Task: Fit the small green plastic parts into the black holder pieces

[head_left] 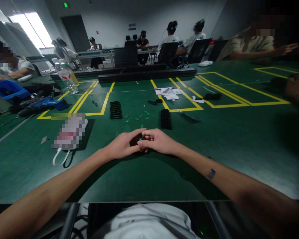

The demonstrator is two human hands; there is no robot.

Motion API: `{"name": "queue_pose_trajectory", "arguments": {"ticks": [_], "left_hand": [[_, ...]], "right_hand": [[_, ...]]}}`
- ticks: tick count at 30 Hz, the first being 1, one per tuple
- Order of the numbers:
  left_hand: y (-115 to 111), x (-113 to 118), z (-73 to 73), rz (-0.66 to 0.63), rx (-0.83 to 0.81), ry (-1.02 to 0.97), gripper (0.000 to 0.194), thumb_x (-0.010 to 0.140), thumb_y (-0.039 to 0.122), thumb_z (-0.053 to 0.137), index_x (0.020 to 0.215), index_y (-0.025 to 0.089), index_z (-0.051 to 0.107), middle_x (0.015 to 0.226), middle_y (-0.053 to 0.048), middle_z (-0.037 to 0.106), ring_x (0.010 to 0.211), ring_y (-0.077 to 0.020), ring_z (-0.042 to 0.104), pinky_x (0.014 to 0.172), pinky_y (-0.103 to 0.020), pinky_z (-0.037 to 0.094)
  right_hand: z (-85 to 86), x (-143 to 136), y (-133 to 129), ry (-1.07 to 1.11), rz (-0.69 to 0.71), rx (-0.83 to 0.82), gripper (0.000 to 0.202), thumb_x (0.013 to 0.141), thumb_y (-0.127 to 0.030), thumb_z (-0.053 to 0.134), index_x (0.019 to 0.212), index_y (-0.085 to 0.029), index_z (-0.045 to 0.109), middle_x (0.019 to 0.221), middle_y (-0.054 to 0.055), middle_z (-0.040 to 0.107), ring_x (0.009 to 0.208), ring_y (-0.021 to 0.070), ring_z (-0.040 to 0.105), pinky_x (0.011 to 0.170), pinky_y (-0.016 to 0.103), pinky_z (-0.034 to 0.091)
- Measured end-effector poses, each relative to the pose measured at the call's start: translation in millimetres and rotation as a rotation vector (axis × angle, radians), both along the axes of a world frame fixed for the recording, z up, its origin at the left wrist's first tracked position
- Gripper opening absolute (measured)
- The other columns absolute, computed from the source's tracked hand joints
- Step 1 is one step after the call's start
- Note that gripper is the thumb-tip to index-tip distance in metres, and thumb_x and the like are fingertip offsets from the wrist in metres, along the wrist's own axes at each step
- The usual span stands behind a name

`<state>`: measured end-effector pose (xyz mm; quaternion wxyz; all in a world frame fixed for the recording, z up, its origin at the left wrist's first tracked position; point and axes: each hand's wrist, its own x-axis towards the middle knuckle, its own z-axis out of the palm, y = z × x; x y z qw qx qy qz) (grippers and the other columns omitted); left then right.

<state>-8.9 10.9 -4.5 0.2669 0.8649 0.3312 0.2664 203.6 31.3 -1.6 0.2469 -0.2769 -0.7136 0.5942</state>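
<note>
Over the table's near middle, my left hand (122,144) and my right hand (157,141) meet at the fingertips. A small green piece, like a circuit board (140,139), shows between the thumb and fingers of my right hand. My left fingers curl around the same spot; what they grip is hidden. Just beyond lie several small green pieces (137,118), loose on the green tabletop (129,179). A row of black slotted parts (115,110) stands behind my left hand, and a similar black row (165,119) behind my right.
To the left lie a pixelated pouch-like item (71,131) with a white loop, a blue power tool (48,104), a blue bin (8,89) and bottles (66,76). Crumpled paper (169,93) and a dark pen-like tool (189,117) lie ahead right. Other people sit around.
</note>
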Motion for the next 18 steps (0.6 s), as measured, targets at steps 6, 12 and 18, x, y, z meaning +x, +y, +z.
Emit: {"name": "queue_pose_trajectory", "arguments": {"ticks": [6,12,18], "left_hand": [[0.3,-0.3,0.1,0.001,0.012,0.006,0.064,0.09,0.036,0.065,0.147,0.021,0.04,0.132,-0.012,0.062,0.113,-0.0268,0.064,0.089,-0.035,0.052],[-0.8,0.7,3.6,-0.005,-0.003,0.011,0.065,0.09,0.038,0.065,0.147,0.02,0.04,0.134,-0.012,0.061,0.114,-0.0264,0.064,0.094,-0.035,0.05],[-1.4,-1.2,5.6,-0.021,-0.029,-0.004,0.068,0.088,0.04,0.067,0.148,0.022,0.04,0.134,-0.01,0.061,0.114,-0.0249,0.063,0.097,-0.034,0.047]], "right_hand": [[0.9,0.5,-0.5,-0.024,-0.002,0.001,0.027,0.087,-0.04,0.068,0.08,-0.015,0.061,0.071,0.002,0.067,0.066,0.0151,0.068,0.06,0.026,0.055],[-0.1,0.6,1.3,-0.024,-0.014,0.044,0.031,0.086,-0.041,0.069,0.072,-0.015,0.057,0.065,0.0,0.065,0.061,0.0131,0.066,0.054,0.021,0.049],[1.6,2.6,2.4,0.001,0.051,0.016,0.03,0.088,-0.04,0.067,0.074,-0.015,0.06,0.069,0.002,0.068,0.065,0.0141,0.067,0.06,0.023,0.051]]}}
